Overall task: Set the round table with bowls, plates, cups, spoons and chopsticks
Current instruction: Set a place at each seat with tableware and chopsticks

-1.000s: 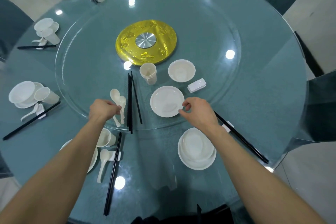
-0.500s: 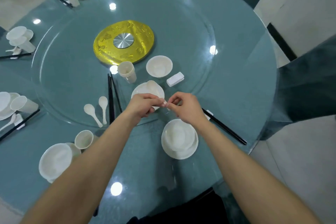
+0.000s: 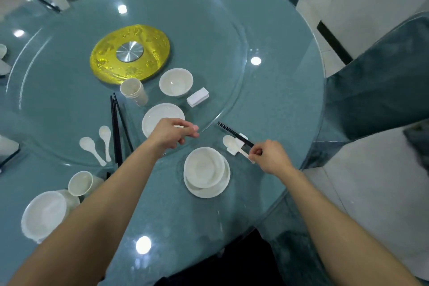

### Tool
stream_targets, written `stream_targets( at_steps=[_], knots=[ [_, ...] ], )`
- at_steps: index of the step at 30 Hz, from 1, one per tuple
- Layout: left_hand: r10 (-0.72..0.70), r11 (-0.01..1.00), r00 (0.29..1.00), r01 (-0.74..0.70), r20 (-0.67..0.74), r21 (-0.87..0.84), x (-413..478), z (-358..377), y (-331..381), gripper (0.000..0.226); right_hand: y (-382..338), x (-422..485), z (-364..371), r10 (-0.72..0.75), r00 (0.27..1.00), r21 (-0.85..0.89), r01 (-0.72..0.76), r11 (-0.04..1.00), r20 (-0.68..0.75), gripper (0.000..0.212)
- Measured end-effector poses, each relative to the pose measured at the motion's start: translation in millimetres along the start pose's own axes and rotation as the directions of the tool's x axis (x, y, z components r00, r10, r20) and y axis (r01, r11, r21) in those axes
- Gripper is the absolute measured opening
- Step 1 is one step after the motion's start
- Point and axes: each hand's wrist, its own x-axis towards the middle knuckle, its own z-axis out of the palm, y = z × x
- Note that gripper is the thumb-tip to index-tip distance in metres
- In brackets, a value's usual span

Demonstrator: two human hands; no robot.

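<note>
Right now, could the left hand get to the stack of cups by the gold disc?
Probably yes. The left hand holds nothing and hovers over the plate, and the stack of cups stands just beyond it, with nothing tall between. The loose chopsticks lie off to its left.

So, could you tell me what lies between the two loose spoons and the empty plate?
Black chopsticks lie between the spoons and the plate, as the head view shows.

Soft light, glare spots on table (image 3: 278, 100) (edges warped).
</note>
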Motion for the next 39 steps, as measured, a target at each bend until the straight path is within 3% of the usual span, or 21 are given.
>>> stream_targets(
  at_steps=[39],
  knots=[
    [-0.071,0.997,0.997,0.071,-0.003,-0.027,5.3,-14.7,-6.2,0.019,-9.9,-15.0,-9.6,0.052,0.998,-0.208,-0.044,0.977,0.032,0.012]
  ],
)
